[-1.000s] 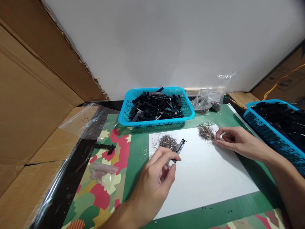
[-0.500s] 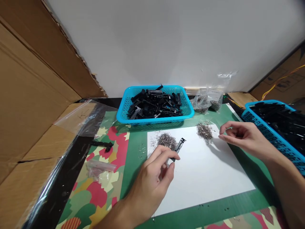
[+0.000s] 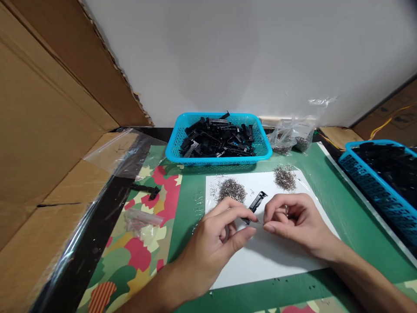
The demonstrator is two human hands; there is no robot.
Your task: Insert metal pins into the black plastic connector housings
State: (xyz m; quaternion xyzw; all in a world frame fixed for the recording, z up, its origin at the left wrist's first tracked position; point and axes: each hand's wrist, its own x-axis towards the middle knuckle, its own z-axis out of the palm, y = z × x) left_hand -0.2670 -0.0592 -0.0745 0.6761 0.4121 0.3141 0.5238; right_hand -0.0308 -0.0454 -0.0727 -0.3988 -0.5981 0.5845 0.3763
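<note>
My left hand (image 3: 224,234) grips a narrow black plastic part (image 3: 257,202) that tilts up to the right from its fingers. Close beside it, my right hand (image 3: 293,221) is pinched, thumb against forefinger, on a tiny metal piece that barely shows between the fingertips. Another small metal piece seems caught in its curled fingers. Behind my left hand lies a heap of small metal pieces (image 3: 232,190) on a white sheet (image 3: 260,269). A second, smaller metal heap (image 3: 284,178) lies at the sheet's far right.
A blue basket (image 3: 218,161) of black parts stands behind the sheet, and another blue basket (image 3: 374,182) at the right. Clear bags (image 3: 293,134) with metal pieces lean near the wall. At left are a loose black part (image 3: 146,189), a small plastic bag (image 3: 143,221) and cardboard (image 3: 65,130).
My right hand has come left from the smaller heap to beside the black part, with a tiny metal piece pinched. My left hand keeps its hold on the part. The view has shifted slightly.
</note>
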